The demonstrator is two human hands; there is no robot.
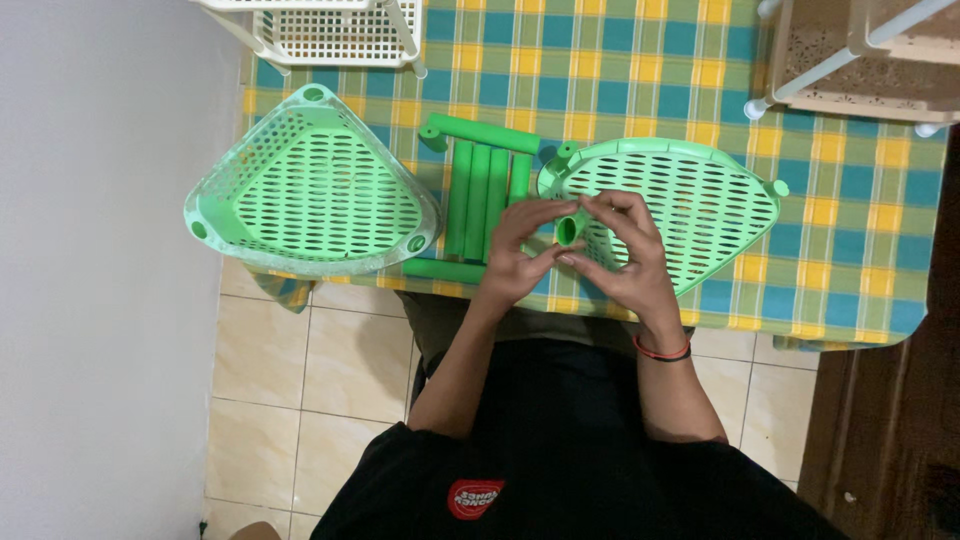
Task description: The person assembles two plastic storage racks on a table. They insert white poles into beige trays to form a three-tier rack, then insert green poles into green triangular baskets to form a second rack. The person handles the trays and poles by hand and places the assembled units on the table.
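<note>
Checked tablecloth (640, 80) under green tube (570, 229) pinched by both hands' fingers (545, 212).

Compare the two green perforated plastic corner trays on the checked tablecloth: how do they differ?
The left green triangular tray lies untouched, overhanging the table's near edge; the right green triangular tray lies under the person's hands. The left tray's point faces away from the person; the right tray's point faces toward them. Both are slotted green plastic with corner sockets.

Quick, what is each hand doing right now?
Left hand: fingers closed on the small green tube piece.
Right hand: fingertips pinching the same piece, over the green corner tray.
</note>
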